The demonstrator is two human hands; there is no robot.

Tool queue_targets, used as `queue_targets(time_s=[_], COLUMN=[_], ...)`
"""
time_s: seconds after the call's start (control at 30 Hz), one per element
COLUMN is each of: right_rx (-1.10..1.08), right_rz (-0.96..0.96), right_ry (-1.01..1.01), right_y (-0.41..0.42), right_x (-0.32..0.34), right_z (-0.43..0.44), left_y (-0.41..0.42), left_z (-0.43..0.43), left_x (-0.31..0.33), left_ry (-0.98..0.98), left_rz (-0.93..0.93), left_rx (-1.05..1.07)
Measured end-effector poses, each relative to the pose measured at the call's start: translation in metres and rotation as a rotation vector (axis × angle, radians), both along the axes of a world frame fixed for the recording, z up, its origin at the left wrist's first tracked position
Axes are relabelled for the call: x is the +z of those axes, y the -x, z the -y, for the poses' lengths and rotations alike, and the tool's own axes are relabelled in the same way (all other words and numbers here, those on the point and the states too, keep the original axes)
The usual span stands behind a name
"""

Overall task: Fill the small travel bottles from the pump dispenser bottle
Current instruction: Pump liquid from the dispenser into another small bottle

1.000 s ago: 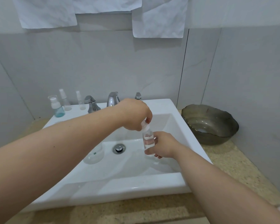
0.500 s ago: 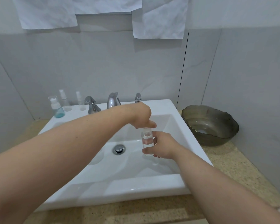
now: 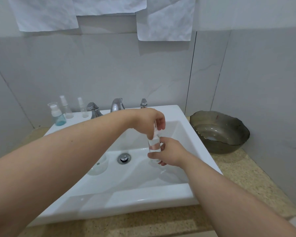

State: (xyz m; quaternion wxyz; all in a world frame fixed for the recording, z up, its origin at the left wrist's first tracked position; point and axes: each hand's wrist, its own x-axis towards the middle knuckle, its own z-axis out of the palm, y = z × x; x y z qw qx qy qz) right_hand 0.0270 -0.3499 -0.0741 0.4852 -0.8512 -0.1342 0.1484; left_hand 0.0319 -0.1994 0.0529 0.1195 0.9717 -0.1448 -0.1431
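Observation:
Over the white sink (image 3: 183,190), my right hand (image 3: 171,153) grips the lower body of a small clear travel bottle (image 3: 154,146) holding clear liquid. My left hand (image 3: 149,123) reaches across from the left and pinches the bottle's top between curled fingers. A larger clear bottle (image 3: 98,165) lies in the basin, partly hidden under my left forearm. On the sink's back-left ledge stand a pump bottle with blue liquid (image 3: 57,115) and two slim clear spray bottles (image 3: 66,107) (image 3: 82,107).
A chrome faucet (image 3: 116,104) with two handles (image 3: 93,109) (image 3: 143,102) sits at the back of the sink. The drain (image 3: 124,158) is mid-basin. A dark glass bowl (image 3: 219,131) rests on the speckled counter (image 3: 243,175) at right. White towels (image 3: 164,19) hang above.
My left hand has stayed on the bottle's top while its fingers shifted and turned; the clear top now shows between them. My right hand has kept the bottle nearly still.

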Motion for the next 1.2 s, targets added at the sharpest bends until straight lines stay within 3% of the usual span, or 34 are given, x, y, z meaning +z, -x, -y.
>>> queue_targets(time_s=[0.07,0.23,0.4,0.47,0.57,0.73,0.8,0.9,1.07,1.2], right_rx=[-0.006,-0.001,0.013,-0.01,-0.016,-0.013,-0.033,-0.035,0.002,0.001], right_rz=[0.002,0.005,0.016,0.011,0.015,0.018,0.019,0.018,-0.033,-0.02], right_ry=[0.005,0.006,0.014,-0.009,-0.003,0.005,-0.006,0.006,-0.056,-0.053], right_y=[0.0,0.0,0.002,0.002,0.001,0.003,0.001,0.002,0.003,0.003], right_x=[0.0,-0.001,0.001,0.002,0.003,0.002,0.003,0.003,0.003,0.004], right_z=[0.001,0.0,0.0,0.0,0.0,0.0,0.0,0.001,0.0,0.0], left_y=[0.001,-0.001,-0.001,-0.001,-0.002,-0.001,0.0,-0.004,-0.004,0.003], left_z=[0.004,0.014,0.006,0.01,0.013,0.003,0.008,0.011,0.004,0.012], left_x=[0.001,0.003,0.006,0.007,0.006,0.011,0.011,0.006,0.008,0.011], left_ry=[0.008,-0.314,-0.094,-0.09,-0.33,-0.1,-0.127,-0.334,-0.211,-0.03], left_rz=[0.051,0.104,-0.041,0.013,0.085,-0.008,0.054,0.082,0.069,-0.018], left_rx=[0.013,0.043,0.003,0.046,0.021,-0.02,0.018,-0.002,-0.106,-0.048])
